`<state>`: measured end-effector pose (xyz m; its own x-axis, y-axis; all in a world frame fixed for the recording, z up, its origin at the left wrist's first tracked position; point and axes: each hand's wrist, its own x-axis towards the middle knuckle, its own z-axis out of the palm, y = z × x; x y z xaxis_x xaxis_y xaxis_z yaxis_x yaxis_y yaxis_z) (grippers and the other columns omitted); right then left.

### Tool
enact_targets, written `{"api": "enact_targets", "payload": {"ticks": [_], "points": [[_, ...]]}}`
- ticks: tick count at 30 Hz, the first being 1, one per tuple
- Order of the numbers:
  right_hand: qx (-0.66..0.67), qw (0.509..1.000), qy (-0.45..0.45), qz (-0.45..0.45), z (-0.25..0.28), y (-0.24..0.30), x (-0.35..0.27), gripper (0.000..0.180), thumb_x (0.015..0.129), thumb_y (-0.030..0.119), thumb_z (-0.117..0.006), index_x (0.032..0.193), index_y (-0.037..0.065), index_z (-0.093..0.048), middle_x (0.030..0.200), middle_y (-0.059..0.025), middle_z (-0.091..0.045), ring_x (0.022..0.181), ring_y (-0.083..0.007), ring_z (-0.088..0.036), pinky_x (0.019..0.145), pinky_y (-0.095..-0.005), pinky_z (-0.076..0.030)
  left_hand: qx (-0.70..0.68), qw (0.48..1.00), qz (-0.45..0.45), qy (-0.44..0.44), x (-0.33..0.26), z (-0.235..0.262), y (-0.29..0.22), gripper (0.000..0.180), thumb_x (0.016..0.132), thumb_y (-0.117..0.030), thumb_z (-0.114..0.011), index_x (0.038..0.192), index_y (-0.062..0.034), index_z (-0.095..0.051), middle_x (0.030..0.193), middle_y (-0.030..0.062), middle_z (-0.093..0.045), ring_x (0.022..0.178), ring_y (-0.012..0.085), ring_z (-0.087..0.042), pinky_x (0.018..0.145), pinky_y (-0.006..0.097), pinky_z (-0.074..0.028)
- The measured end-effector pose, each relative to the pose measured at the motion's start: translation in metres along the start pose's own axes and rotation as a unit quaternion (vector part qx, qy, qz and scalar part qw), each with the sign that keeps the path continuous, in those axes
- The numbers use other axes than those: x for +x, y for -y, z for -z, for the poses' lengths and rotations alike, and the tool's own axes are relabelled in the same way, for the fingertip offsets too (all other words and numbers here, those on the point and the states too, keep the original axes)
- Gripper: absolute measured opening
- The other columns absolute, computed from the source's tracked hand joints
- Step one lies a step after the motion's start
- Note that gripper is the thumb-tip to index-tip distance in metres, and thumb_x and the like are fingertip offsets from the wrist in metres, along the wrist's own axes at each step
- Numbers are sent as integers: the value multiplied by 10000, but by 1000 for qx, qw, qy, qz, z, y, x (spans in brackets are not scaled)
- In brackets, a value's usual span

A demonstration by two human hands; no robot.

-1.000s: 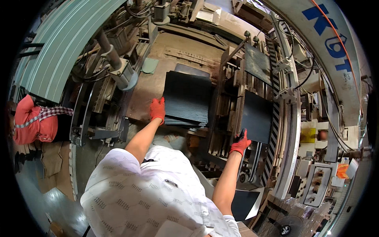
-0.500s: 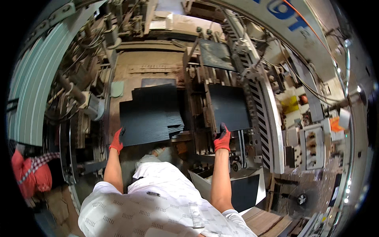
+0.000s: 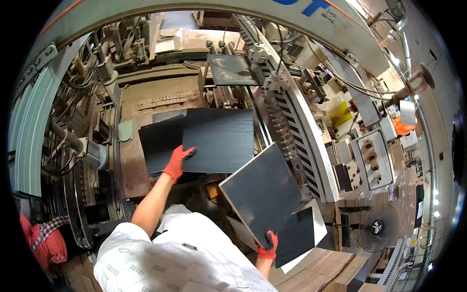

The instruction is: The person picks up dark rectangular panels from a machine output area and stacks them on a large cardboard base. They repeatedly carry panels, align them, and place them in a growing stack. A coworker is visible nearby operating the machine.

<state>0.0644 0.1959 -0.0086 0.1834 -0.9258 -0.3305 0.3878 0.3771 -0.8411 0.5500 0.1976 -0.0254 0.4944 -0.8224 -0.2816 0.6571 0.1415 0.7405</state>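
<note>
Both my hands wear red gloves with black fingertips. My left hand [image 3: 178,164] is at the left edge of a flat black panel [image 3: 221,141], its fingertips on the top face and the rest of the grip partly hidden. That panel lies skewed across a dark stack of panels [image 3: 160,148] and sticks out to the right. My right hand [image 3: 267,245] grips the near corner of a second dark panel [image 3: 262,190], thumb on its upper face. This panel is held turned and tilted, over a lower black panel [image 3: 296,238] at my right.
A striped machine rail [image 3: 304,146] runs along the right, with another dark panel [image 3: 236,69] at its far end. A grey beam [image 3: 204,7] crosses overhead. Brown boards [image 3: 316,270] and a fan [image 3: 377,226] stand at right. Another person's red clothing [image 3: 46,243] shows at far left.
My right hand has drawn its panel off the machine, towards me and turned it. My left hand has moved right, with the upper black panel shifted right over the stack. The view has swung.
</note>
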Motion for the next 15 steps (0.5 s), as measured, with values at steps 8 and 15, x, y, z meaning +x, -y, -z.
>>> {"api": "enact_targets", "payload": {"ticks": [8, 15], "points": [[-21, 994, -76, 71, 72, 30, -95, 767, 678, 70, -602, 1425, -32, -461, 1336, -140, -563, 1174, -276, -548, 1036, -368, -431, 16, 991, -91, -93, 114, -118, 137, 257, 844, -138, -795, 1030, -8, -674, 986, 26, -684, 866, 127, -587, 817, 298, -477], [-68, 974, -191, 105, 161, -12, -170, 726, 707, 78, -611, 1409, -42, -471, 1324, -154, -580, 1134, -258, -579, 963, -365, -484, 176, 936, -208, -223, 159, -157, 153, 381, 825, -293, -802, 830, 0, -560, 760, 27, -525, 690, 137, -417, 612, 358, -406]]}}
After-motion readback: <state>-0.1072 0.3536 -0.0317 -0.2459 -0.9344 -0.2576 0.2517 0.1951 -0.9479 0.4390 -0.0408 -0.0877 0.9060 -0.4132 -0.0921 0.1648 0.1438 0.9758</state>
